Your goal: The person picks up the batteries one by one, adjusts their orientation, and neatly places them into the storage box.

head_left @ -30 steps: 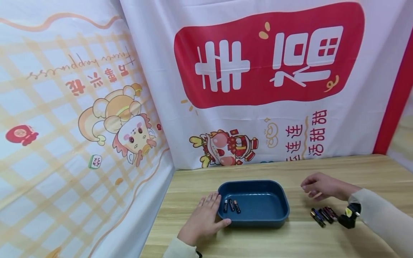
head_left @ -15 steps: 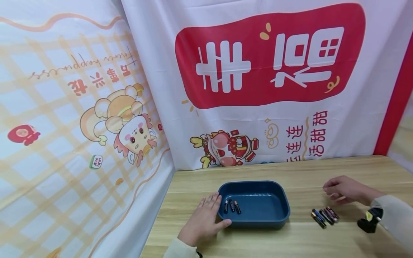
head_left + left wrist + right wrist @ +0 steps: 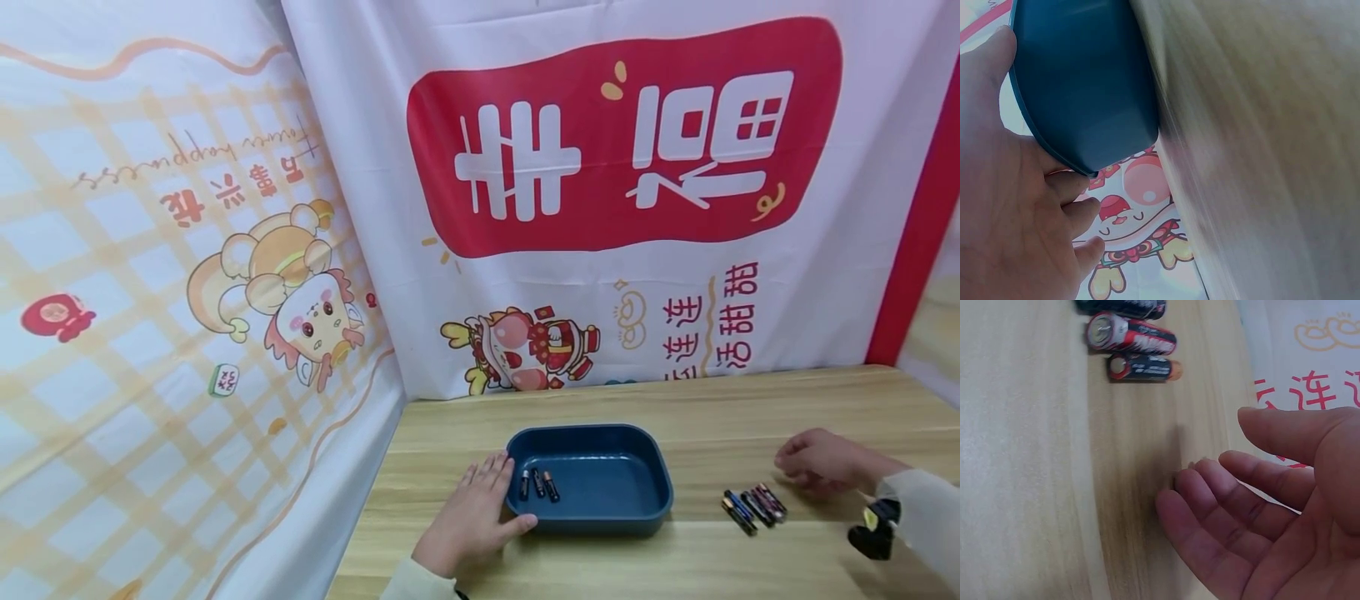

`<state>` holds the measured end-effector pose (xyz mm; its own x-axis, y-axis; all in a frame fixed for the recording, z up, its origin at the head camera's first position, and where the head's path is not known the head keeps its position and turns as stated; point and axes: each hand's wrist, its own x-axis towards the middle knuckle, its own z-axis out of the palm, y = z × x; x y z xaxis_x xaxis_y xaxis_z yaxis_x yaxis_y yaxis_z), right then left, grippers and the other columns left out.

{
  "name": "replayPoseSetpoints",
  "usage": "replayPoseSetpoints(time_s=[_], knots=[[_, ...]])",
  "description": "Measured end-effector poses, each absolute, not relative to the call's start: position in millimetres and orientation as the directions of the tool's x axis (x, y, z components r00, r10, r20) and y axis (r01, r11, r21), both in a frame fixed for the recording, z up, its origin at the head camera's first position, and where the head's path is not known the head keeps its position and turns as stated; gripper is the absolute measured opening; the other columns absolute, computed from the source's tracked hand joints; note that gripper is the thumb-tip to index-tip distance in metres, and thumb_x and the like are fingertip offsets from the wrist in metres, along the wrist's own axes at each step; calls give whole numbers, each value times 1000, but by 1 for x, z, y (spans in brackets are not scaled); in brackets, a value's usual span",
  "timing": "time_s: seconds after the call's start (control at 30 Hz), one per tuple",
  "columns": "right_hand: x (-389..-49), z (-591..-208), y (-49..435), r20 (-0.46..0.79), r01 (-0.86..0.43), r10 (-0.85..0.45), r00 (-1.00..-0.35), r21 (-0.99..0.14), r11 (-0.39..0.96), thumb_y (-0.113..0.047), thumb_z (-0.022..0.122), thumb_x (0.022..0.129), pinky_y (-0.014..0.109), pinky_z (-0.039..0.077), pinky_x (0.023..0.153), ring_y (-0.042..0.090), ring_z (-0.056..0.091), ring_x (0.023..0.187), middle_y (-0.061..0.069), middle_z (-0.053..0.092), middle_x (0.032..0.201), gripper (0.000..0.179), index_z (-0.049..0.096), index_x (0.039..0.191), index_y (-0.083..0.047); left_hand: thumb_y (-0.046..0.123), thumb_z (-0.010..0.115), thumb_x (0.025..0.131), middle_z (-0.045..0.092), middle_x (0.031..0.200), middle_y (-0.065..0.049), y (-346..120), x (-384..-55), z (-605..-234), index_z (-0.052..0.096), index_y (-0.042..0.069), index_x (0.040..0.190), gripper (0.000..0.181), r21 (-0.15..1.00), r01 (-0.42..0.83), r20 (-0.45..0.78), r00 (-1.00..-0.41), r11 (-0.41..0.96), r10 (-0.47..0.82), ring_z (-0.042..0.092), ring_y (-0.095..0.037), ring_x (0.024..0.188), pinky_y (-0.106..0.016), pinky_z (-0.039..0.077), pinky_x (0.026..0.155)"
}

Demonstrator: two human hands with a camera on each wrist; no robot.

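Observation:
A dark blue rectangular tray [image 3: 588, 527] stands on the wooden table. My left hand [image 3: 468, 512] rests against its left end, fingers laid along the wall and thumb near the front corner. In the left wrist view the fingers touch the rim of the tray [image 3: 1085, 81] without curling round it. Three small batteries [image 3: 538, 484] lie inside at the left. Right of the tray, several batteries [image 3: 754, 507] lie side by side on the table. Just beyond them hovers my right hand [image 3: 828, 462], holding nothing; in the right wrist view its relaxed fingers are apart from a red-and-silver battery [image 3: 1132, 334].
Around the tray runs the light wooden table [image 3: 450, 421]. A white printed cloth [image 3: 637, 275] hangs behind it, and a checked cloth [image 3: 187, 333] hangs along the left side. A black device [image 3: 873, 529] is strapped to the right wrist.
My right hand has moved right and slightly toward me, from beside the tray to the far side of the loose batteries. The left hand and the batteries have stayed put.

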<state>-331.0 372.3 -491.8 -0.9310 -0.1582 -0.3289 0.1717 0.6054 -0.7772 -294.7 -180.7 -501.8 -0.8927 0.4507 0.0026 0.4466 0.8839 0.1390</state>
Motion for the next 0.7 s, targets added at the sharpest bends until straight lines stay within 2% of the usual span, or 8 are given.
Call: replayPoseSetpoints(time_s=[0.3, 0.53, 0.7], knots=[[-327, -497, 365, -314, 170, -165, -935, -805, 568, -5, 55, 95, 34, 51, 56, 20, 55, 64, 8, 56, 73, 22, 58, 108, 12, 80, 34, 86, 17, 161, -2, -180, -295, -501, 24, 12, 156, 98, 136, 445, 0, -893, 885, 450, 12, -22, 147, -50, 13, 116], [-329, -496, 352, -338, 179, -185, -923, -802, 569, -8, 56, 96, 37, 53, 63, 22, 54, 71, 7, 55, 77, 24, 59, 111, 11, 80, 33, 86, 17, 161, -3, -180, -294, -501, 24, 13, 156, 98, 130, 446, 8, -893, 885, 449, 13, -22, 147, -50, 14, 116], [-329, -498, 343, -328, 155, -218, -919, -810, 565, -6, 57, 95, 37, 52, 62, 22, 55, 70, 7, 56, 76, 21, 60, 108, 10, 80, 34, 86, 16, 161, -2, -180, -295, -502, 24, 13, 156, 97, 136, 445, 11, -894, 885, 448, 13, -22, 147, -50, 14, 116]])
